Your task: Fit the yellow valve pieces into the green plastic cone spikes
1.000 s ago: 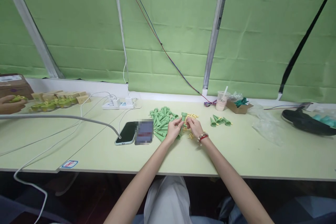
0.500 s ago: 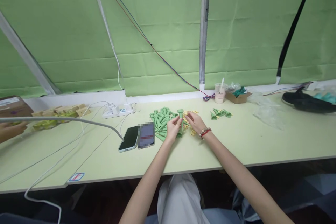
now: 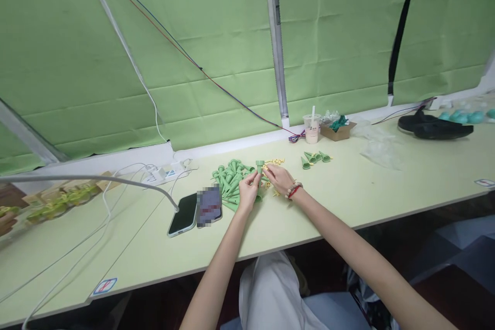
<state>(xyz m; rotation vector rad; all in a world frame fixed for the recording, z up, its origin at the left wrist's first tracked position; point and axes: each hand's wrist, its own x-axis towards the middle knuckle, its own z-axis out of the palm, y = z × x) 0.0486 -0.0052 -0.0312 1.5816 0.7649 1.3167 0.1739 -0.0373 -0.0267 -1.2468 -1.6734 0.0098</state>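
My left hand [image 3: 247,192] is closed round a green cone-shaped plastic piece [image 3: 259,167], held upright with its wide end up. My right hand [image 3: 277,178], with a beaded bracelet and a red cord at the wrist, pinches at the top of that same piece; what is between its fingertips is too small to name. A heap of the same green cones [image 3: 231,179] lies just left of my hands. Small yellow parts [image 3: 275,161] are scattered just behind them. Three more green cones [image 3: 314,158] lie apart to the right.
Two phones [image 3: 195,210] lie left of the heap, one on a white cable. A power strip [image 3: 160,174] sits further back. A drink cup [image 3: 311,129], a small cardboard box [image 3: 337,129], a plastic bag [image 3: 377,148] and a dark shoe [image 3: 435,126] are at the right. Another person's hand [image 3: 5,221] is at far left.
The view has tilted and swung, so everything sits further left and slanted. My hands stay together on the green cone, and its wide end now stands higher above my fingers.
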